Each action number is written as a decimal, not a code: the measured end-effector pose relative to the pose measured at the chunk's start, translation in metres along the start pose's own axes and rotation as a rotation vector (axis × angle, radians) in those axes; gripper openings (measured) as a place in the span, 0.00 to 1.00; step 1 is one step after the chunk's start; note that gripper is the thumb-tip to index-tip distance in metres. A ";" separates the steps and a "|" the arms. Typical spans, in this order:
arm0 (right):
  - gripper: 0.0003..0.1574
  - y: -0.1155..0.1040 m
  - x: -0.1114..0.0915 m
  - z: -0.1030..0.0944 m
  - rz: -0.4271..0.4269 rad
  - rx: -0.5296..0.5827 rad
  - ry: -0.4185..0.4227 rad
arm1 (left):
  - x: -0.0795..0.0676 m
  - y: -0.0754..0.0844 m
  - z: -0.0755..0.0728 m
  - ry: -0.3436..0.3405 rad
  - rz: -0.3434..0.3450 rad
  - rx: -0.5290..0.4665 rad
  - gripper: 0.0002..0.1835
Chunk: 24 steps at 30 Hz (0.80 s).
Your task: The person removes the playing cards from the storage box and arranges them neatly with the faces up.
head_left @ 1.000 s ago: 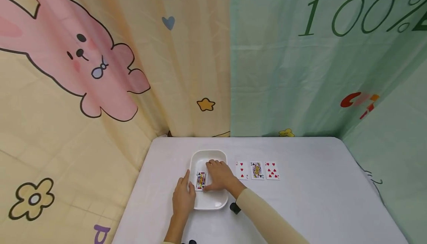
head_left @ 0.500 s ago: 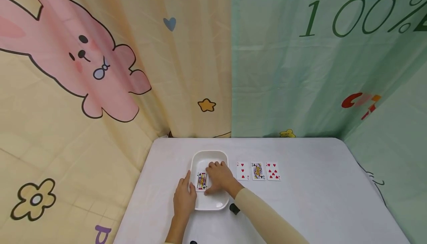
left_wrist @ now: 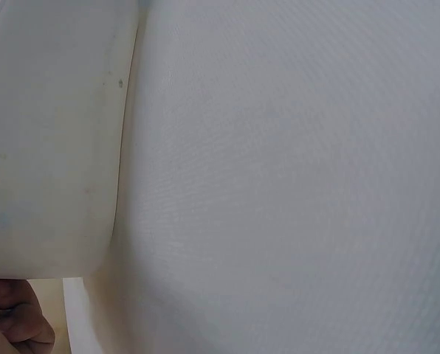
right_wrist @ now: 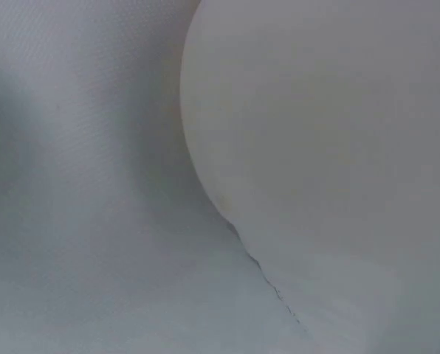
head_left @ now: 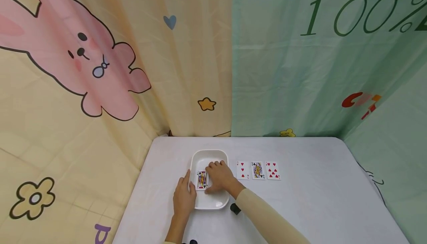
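Note:
A white rounded tray (head_left: 211, 201) stands on the table in the head view; its outer wall also fills the left side of the left wrist view (left_wrist: 54, 147). My left hand (head_left: 184, 196) grips the tray's left side, thumb near the rim; bent fingertips (left_wrist: 21, 321) show beside the tray wall in the left wrist view. Inside the tray lies a face-up playing card (head_left: 202, 180) with a club face picture. My right hand (head_left: 220, 177) reaches into the tray right beside this card, fingers forward and thumb near its lower corner. Whatever lies beneath that palm is hidden.
Three face-up playing cards lie in a row right of the tray: a three of hearts (head_left: 242, 170), a club face card (head_left: 258, 170) and a heart card (head_left: 273, 170). Printed curtains (head_left: 283, 69) enclose the white table (head_left: 317, 195).
Both hands keep nearly the same place at the tray, and the cards stay where they are. The head view shifts only slightly.

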State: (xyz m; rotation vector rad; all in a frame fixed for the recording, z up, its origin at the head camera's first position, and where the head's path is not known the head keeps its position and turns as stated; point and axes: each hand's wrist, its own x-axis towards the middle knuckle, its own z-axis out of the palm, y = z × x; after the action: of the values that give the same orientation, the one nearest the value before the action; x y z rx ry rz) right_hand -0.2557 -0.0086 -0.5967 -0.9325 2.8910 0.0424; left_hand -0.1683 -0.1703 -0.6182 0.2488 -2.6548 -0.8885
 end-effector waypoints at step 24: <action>0.59 0.029 -0.022 -0.020 -0.032 0.187 0.164 | 0.000 0.002 0.000 -0.002 -0.007 -0.011 0.27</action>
State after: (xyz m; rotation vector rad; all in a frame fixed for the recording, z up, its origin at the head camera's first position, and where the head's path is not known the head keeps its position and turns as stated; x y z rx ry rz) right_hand -0.2569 0.0266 -0.5745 -0.9906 2.9595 -0.3160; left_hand -0.1683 -0.1691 -0.6169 0.2553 -2.6514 -0.9063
